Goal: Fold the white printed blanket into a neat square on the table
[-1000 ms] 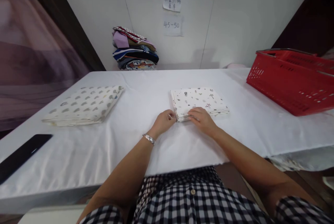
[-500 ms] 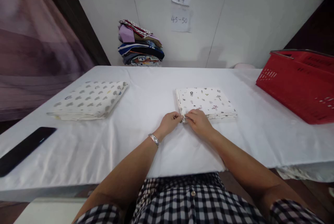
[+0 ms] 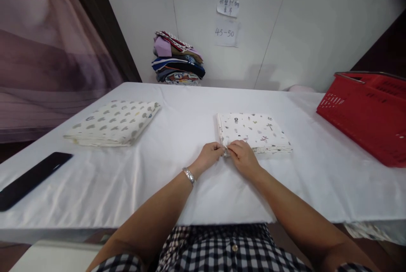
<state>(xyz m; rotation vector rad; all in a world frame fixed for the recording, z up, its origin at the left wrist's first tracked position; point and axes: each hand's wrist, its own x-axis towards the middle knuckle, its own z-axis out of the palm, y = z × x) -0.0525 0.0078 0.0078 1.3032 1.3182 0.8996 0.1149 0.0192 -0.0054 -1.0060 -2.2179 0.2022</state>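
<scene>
Bare white desk (image 3: 177, 170) lies wide open between the folded dotted cloth (image 3: 114, 122) at left and the small patterned cloth (image 3: 253, 131) at centre, so hands could pass there freely. Right of the patterned cloth, clear cloth-covered surface runs to the red basket (image 3: 368, 115), which walls off that side. A black flat object (image 3: 31, 179), perhaps a phone, sits at the near left edge. The stacked clothes (image 3: 177, 58) stand against the far wall.
</scene>
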